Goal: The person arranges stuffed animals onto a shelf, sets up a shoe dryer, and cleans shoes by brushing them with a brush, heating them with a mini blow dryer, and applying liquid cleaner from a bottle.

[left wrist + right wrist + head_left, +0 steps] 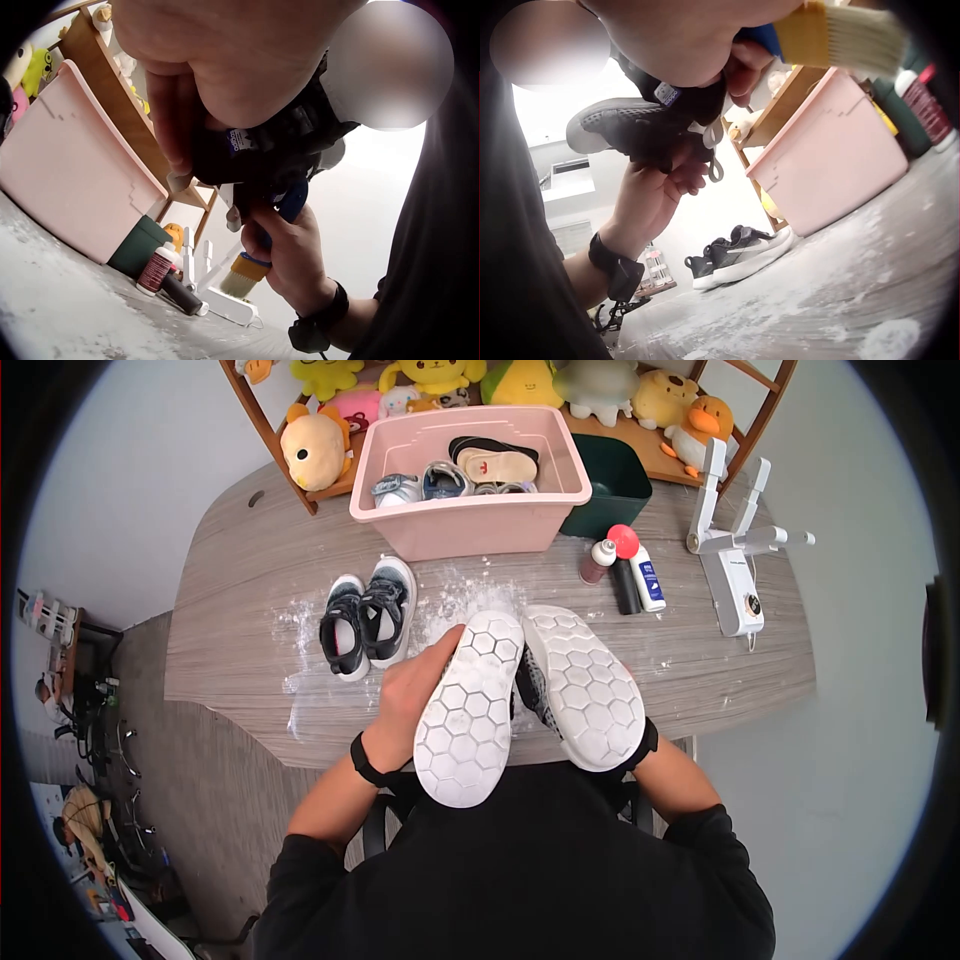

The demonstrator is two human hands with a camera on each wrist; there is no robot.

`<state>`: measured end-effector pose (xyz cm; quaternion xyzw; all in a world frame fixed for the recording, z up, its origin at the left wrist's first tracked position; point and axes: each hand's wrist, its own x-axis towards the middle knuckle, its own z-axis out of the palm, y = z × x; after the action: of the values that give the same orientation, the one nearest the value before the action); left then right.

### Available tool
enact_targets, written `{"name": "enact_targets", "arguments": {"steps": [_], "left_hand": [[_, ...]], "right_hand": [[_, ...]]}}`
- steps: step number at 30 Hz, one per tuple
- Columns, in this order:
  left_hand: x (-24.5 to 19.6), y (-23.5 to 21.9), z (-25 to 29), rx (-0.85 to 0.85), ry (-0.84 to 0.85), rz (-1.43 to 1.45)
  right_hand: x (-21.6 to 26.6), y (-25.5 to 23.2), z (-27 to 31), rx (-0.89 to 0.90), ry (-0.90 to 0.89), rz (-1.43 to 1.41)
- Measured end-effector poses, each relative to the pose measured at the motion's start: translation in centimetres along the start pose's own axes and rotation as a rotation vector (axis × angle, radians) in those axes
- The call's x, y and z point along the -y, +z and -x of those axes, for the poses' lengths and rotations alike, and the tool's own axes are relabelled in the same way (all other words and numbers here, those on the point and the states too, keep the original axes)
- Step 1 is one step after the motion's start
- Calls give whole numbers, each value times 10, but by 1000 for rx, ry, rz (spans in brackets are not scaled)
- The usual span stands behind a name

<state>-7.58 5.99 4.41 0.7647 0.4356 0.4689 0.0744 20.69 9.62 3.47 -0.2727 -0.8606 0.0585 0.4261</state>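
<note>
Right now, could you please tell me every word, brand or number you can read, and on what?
None reads clearly.
Tag on a held dark shoe: lettering too small and blurred.
Blue label on the white bottle: print too small.
Red bottle: white print, too blurred.
White stand: faint marking, too small.
Insole: red mark, no readable letters.

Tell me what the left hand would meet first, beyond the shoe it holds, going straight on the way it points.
Most likely the front wall of the pink bin, beyond the shoe in the left hand. Height is unclear, so it might pass above the rim.
</note>
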Motion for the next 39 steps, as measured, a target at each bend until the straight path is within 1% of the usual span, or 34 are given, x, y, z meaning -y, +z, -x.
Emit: {"name": "enact_targets", "arguments": {"steps": [1,2,3,4,5,6,7,8,9,10,11,12,13,14,15,16,18,19,21,25,26,27,29,30,31,32,34,36,39], "left_hand": [[0,-1,-1,-16,11,42],[5,0,-1,27,-31,34],[6,0,2,27,-30,32],[8,-1,3,76,-70,21],[10,0,0,124,-104,13],[-2,-4,-4,74,-97,77],[-1,-2,0,81,-106,82],[1,1,5,73,-134,133],[3,3,6,61,-155,182],[-3,-2,-6,106,-142,169],[5,1,-6,193,-154,129],[14,6,-5,313,-272,-38],[20,10,-4,431,-392,-208],[23,14,-2,432,-478,-132],[25,14,-2,432,-475,-132],[29,15,-1,466,-504,-83],[35,15,-2,511,-539,3],[35,14,-7,511,-539,2],[34,12,-19,638,-877,249],[54,19,-27,673,-921,298],[56,21,-31,688,-945,234],[59,23,-34,701,-970,169],[66,27,-33,681,-952,162],[65,28,-35,642,-910,156],[64,29,-36,604,-870,150],[62,29,-36,604,-871,151],[60,30,-35,541,-889,257],[61,30,-36,553,-892,248],[61,33,-38,549,-891,264]], "right_hand": [[4,-6,-8,5,-58,59],[-8,6,1,23,15,44],[-11,14,-1,40,86,31],[-3,12,2,98,329,50],[4,6,4,82,306,65],[6,1,-2,28,221,28],[10,0,-1,-15,146,-16],[8,8,-9,-118,-15,20],[1,10,-3,-114,-12,20],[-9,12,6,14,146,36],[-14,13,11,139,302,53],[-5,8,-1,219,463,19],[-10,14,1,212,518,-37],[-15,17,4,228,572,-80],[-17,18,6,246,629,-124],[-17,17,8,245,633,-124],[-18,16,7,181,780,-280],[-21,16,6,181,780,-281],[-29,13,2,240,999,-393],[-46,21,-5,136,1023,-386],[-51,20,-9,174,1012,-344],[-57,21,-12,173,1012,-344],[-69,26,-14,285,999,-236],[-72,26,-13,282,998,-236],[-74,27,-13,288,954,-160],[-75,28,-12,297,909,-84],[-72,26,-14,280,907,-89],[-70,25,-16,260,902,-94],[-69,23,-18,247,947,-131]]}}
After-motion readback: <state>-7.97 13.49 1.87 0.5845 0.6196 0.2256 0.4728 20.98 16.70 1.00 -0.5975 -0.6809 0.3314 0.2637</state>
